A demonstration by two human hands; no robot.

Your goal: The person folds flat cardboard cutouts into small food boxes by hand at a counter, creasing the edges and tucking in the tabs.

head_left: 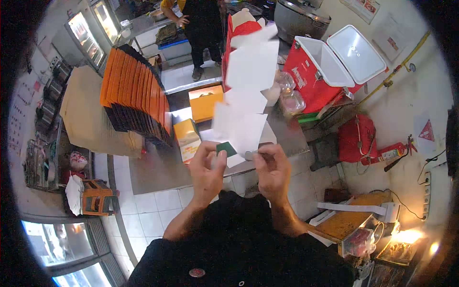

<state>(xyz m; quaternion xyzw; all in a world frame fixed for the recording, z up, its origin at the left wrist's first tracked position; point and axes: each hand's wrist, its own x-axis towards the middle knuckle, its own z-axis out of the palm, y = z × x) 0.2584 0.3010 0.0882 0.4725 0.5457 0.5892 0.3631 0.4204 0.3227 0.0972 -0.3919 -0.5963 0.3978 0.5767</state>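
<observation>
Both hands are grasping, at the near edge of the steel desk [160, 167]. The left hand [208, 167] has thumb and fingers pinched on a dark green patch [225, 149] at the near left of a white card [244, 131]; whether the patch belongs to the card I cannot tell. The right hand [275, 170] pinches a small greyish tab [248, 156] at the card's near right; blur hides how it joins. The card spans the gap between the hands, over the near edge.

Left of the card, a yellow-and-white box [186, 135] sits near the left hand, with a larger orange-yellow box [205, 103] just behind it. Toward the desk's left edge leans a long row of orange-and-black flat boxes [136, 88], with a brown pile [88, 115] to its left.

Beyond the card, more white pieces [251, 62] rise toward the far edge, before something red. Clear plastic containers [292, 101] are near the desk's right edge, and past them is a red cooler [306, 88], its white-lined lid open. Farther right, a fire extinguisher [391, 152] is by the wall. Past the desk's far side stands a person [205, 38] in dark clothing with a yellow sleeve.
</observation>
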